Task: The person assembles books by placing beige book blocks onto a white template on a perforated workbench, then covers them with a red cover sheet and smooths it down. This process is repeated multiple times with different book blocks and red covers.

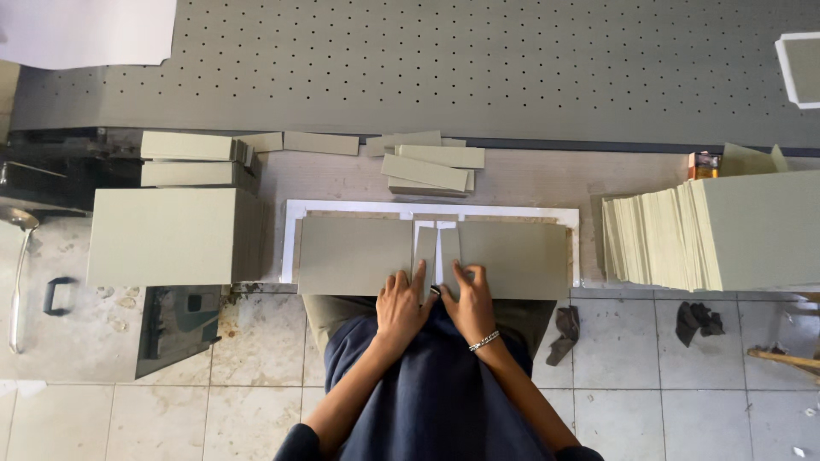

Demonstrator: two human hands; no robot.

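My left hand (401,303) presses flat on a narrow grey board strip (424,249) beside a large grey board panel (354,254). My right hand (469,300), with a bracelet at the wrist, presses its fingers on a second narrow strip (449,248) next to another large grey panel (516,258). All the pieces lie in a row on a white sheet (289,248) at the bench's near edge. Both hands hold nothing; the fingers are spread on the strips.
A tall stack of large grey boards (166,236) stands at left, with smaller stacks (188,159) behind. Loose strips (431,166) lie at the back centre. A fanned stack of boards (726,235) is at right. A perforated grey panel (478,68) backs the bench.
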